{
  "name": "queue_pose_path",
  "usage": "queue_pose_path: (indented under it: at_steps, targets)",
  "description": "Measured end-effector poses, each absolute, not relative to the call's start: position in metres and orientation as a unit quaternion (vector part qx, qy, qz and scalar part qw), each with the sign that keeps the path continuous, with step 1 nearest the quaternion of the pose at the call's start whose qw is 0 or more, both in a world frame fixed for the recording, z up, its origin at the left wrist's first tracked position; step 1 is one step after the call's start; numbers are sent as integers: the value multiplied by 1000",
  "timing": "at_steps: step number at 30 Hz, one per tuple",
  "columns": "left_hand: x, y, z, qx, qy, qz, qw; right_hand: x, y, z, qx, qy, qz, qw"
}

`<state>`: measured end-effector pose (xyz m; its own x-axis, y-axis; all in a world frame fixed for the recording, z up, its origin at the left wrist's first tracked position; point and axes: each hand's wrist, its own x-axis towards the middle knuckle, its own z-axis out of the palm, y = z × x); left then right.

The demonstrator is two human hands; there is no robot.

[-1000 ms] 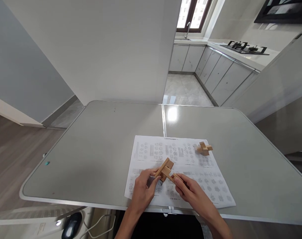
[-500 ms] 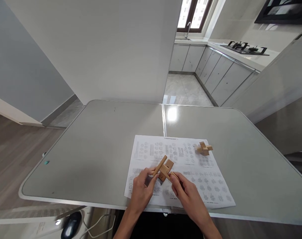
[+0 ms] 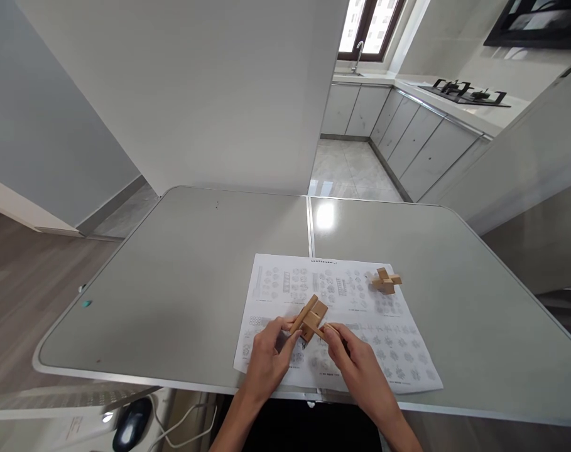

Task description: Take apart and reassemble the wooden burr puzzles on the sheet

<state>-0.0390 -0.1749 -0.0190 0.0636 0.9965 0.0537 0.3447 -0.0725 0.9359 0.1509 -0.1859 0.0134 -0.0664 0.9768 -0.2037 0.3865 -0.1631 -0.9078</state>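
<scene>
A wooden interlocking puzzle (image 3: pixel 311 317), made of crossed light-brown bars, is held just above a printed instruction sheet (image 3: pixel 360 314) near the table's front edge. My left hand (image 3: pixel 266 361) pinches one long bar at its lower left end. My right hand (image 3: pixel 355 367) grips the puzzle's right side with fingertips closed on a bar. A second, smaller assembled wooden cross puzzle (image 3: pixel 386 281) lies apart on the sheet's upper right corner, untouched.
The grey table (image 3: pixel 181 276) has a seam down its middle and a rounded rim. A white partition wall stands behind it. A computer mouse (image 3: pixel 130 425) with a cable lies below the table's front left. Kitchen cabinets and a hob are at the far right.
The long bar under my left hand has slid up and left out of the puzzle's body. Both hands shifted slightly away from the table edge.
</scene>
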Motion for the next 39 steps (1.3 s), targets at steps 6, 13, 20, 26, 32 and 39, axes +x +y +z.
queue_pose_path:
  at_steps: [6,13,20,26,32,39]
  targets:
    - [-38,-176,-17,580,570,423,400,141,-188,21,-625,-556,443,321]
    - [-40,-176,-17,611,543,416,400,155,-178,26,-588,-591,475,283]
    - [-37,-176,-17,599,551,427,393,140,-191,24,-625,-583,394,339]
    - [-38,-177,-16,607,545,424,392,141,-191,24,-613,-593,393,344]
    - [-40,-176,-16,638,520,404,400,153,-188,24,-587,-602,443,311]
    - [-35,-178,-20,650,511,394,401,135,-194,12,-619,-586,386,353]
